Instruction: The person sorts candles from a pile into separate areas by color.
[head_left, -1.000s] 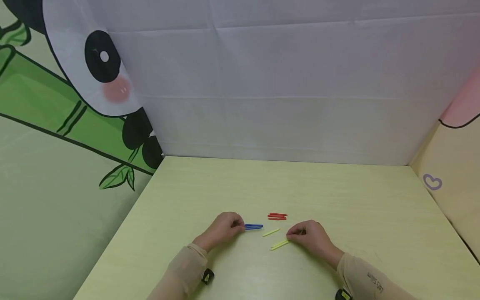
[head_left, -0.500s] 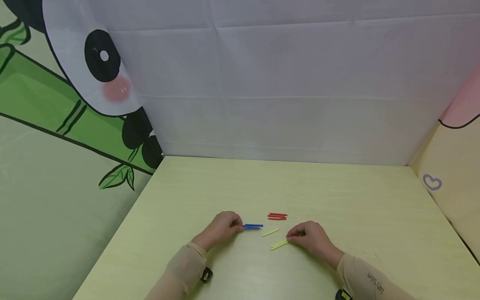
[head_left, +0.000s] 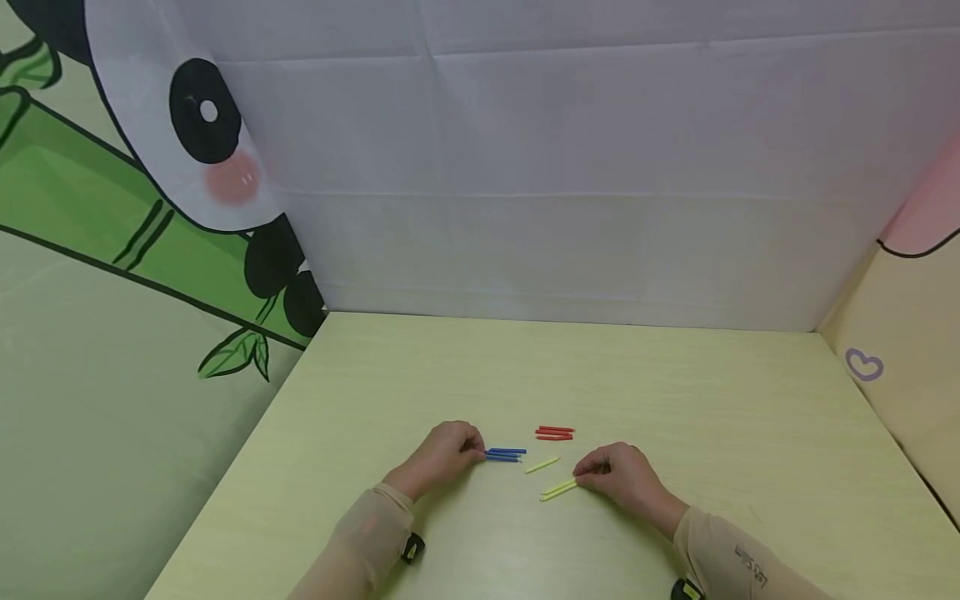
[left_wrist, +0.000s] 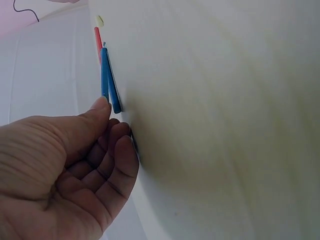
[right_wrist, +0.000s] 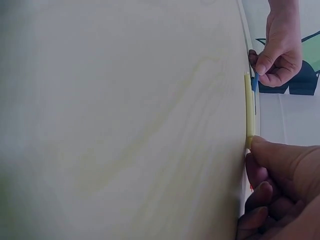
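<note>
In the head view my left hand (head_left: 446, 454) pinches the near end of a thin blue stick (head_left: 504, 459), which lies beside other blue sticks. The left wrist view shows the thumb on the end of a blue stick (left_wrist: 104, 75) with a small wick-like tip. My right hand (head_left: 615, 471) pinches the right end of a thin yellow stick (head_left: 558, 492) lying against another. A lone yellow stick (head_left: 542, 465) lies between the hands. In the right wrist view, thumb and finger touch the end of a yellow stick (right_wrist: 250, 110). The fingertips hide the pinched ends.
Three red sticks (head_left: 555, 433) lie grouped just beyond the blue and yellow ones. The pale wooden table (head_left: 600, 367) ends at a white cloth backdrop (head_left: 562, 208). Printed panels flank it on the left and right.
My left hand has moved slightly left. The near blue stick has shifted left with it and now lies more parallel to the others. My right hand has stayed almost still.
</note>
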